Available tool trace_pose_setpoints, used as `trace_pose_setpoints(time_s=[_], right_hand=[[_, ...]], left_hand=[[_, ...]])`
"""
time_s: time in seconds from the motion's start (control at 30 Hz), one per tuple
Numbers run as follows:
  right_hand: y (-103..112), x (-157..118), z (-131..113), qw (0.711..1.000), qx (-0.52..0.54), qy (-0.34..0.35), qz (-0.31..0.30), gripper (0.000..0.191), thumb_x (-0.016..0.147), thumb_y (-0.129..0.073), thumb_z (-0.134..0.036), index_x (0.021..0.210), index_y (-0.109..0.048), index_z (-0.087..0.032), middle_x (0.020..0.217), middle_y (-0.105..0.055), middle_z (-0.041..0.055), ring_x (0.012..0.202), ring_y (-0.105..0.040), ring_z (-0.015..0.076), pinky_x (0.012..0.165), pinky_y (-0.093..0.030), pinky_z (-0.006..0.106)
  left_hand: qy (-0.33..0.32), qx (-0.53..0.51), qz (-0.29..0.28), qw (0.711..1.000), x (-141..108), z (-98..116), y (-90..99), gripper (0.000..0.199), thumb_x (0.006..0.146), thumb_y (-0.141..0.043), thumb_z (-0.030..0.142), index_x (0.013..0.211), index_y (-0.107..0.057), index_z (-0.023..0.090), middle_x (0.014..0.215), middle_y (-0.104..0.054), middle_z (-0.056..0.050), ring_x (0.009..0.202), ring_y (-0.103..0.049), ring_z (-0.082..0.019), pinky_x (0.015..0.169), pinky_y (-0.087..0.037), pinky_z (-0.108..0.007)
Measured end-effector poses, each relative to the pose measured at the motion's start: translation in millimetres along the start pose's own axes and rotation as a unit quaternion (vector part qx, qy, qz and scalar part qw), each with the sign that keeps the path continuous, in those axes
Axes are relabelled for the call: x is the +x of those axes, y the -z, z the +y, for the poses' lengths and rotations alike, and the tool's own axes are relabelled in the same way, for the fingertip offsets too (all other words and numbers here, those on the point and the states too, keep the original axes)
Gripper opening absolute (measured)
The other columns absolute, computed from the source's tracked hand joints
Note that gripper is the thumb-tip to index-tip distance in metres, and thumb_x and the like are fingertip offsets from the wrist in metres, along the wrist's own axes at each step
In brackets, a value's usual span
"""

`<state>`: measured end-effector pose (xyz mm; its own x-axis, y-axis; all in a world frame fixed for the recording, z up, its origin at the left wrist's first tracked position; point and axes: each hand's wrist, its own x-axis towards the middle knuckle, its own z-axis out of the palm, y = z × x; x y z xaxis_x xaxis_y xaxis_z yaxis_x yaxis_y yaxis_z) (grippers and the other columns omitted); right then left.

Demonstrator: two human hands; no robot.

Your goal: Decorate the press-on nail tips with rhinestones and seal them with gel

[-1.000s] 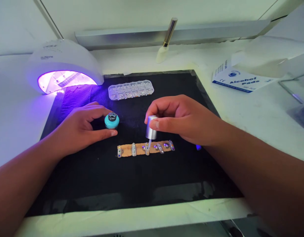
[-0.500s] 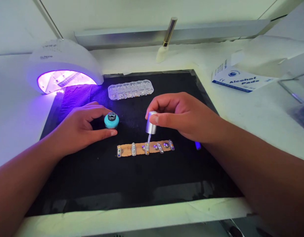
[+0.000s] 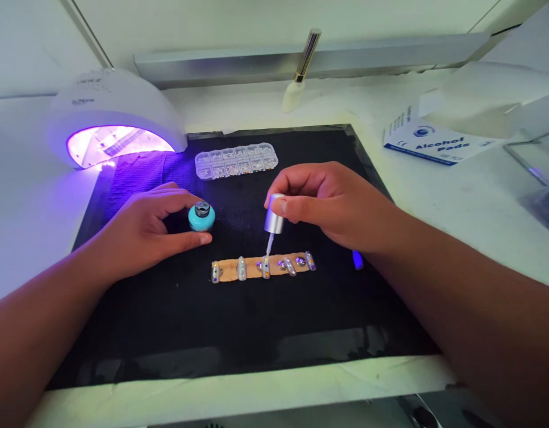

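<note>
Between the thumb and fingers of my left hand [image 3: 156,229] is an uncapped turquoise nail polish bottle [image 3: 201,219], upright on the black mat [image 3: 203,333]. My right hand [image 3: 325,205] pinches the silver cap of a polish brush [image 3: 274,215]. Its bristles point down at the upper end of the middle press-on nail [image 3: 266,268]; whether they touch it I cannot tell. Several pale nails set with small gems lie in a row across a tan strip [image 3: 229,270], with round metallic pieces beside some of them.
A lit nail lamp [image 3: 122,101] glows purple at the left. Behind my hands sits a clear compartment case [image 3: 236,160] of small gems. A gold-handled brush [image 3: 306,56] stands at the back. To the right are an alcohol pads box [image 3: 439,145] and a small blue object [image 3: 357,260].
My right hand has risen slightly with the brush, its tip shifting to the upper end of the middle nail. My left hand and the bottle stay in place.
</note>
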<state>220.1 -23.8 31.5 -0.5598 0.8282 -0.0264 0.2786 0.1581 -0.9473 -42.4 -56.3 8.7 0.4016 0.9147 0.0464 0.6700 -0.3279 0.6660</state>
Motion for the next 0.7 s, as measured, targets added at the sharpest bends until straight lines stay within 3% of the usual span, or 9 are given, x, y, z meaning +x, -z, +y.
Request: trace_pose_setpoints(time_s=[0.7], right_hand=[[0.9,1.4,4.9,1.0,0.006,0.001,0.025,0.028,0.077,-0.075,-0.046,0.066,-0.068,-0.021,0.061,-0.061,-0.0006,0.056,-0.051,0.0114,0.055,-0.038,0.03]], left_hand=[[-0.009,-0.001,0.0,1.0,0.0,-0.9,-1.0,0.026,0.079,-0.072,0.045,0.095,-0.069,0.025,0.091,-0.066,0.002,0.085,-0.06,-0.019,0.079,-0.044,-0.034]])
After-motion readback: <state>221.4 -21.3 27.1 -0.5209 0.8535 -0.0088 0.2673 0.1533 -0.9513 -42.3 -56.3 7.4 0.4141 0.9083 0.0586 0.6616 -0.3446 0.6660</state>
